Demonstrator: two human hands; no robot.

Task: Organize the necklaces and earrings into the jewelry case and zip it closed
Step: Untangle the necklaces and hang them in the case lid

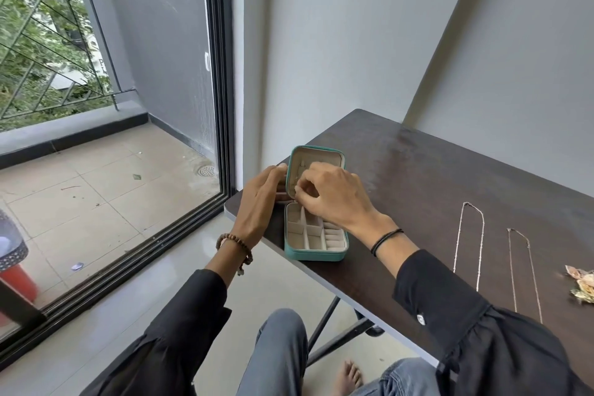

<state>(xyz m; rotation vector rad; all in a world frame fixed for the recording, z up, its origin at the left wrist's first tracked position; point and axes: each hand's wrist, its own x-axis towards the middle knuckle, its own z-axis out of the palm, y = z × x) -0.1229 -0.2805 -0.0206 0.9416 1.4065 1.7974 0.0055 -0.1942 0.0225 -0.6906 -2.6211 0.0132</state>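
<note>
In the head view, the left hand [262, 199] gripped the upright lid of the open jewelry case [316, 251] at the table [418, 170] corner. The right hand [334, 196] had its curled fingertips pinched on what looked like a fine chain [301, 172] inside the lid, and bracing the lid while keeping that chain taut seemed the way to hang it cleanly. I counted one case, a first necklace [481, 247] and a second necklace [511, 267] lying well to the right, and an earring heap [583, 286] too tangled to count.

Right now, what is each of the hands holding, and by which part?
Left hand holds the case lid by its left edge. Right hand curls its fingers inside the lid; what they pinch cannot be told.
</note>
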